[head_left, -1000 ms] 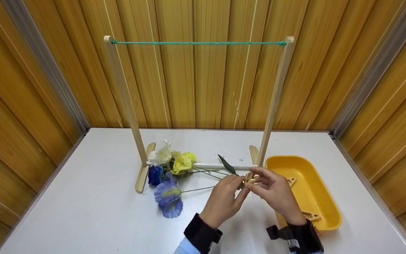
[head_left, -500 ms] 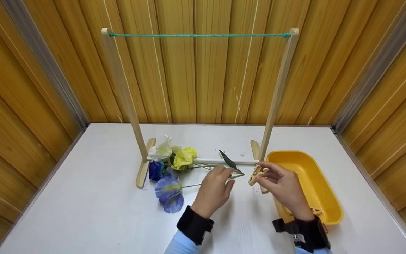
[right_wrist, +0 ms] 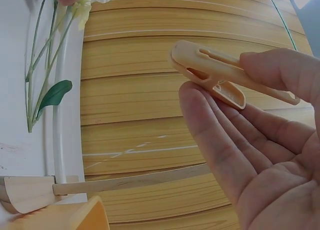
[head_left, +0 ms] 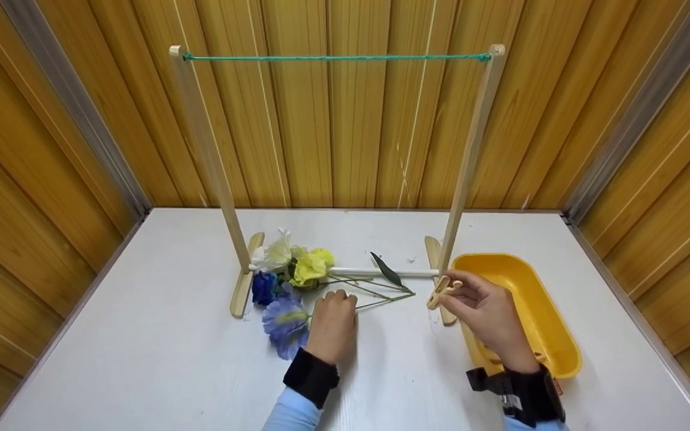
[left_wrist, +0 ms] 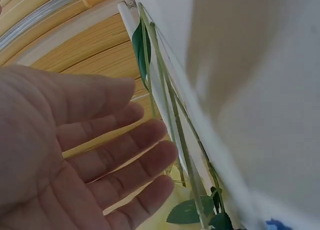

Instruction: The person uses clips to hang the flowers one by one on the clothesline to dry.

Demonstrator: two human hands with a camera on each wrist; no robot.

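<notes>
No text, label, brand, number or sign can be read in any of the views
</notes>
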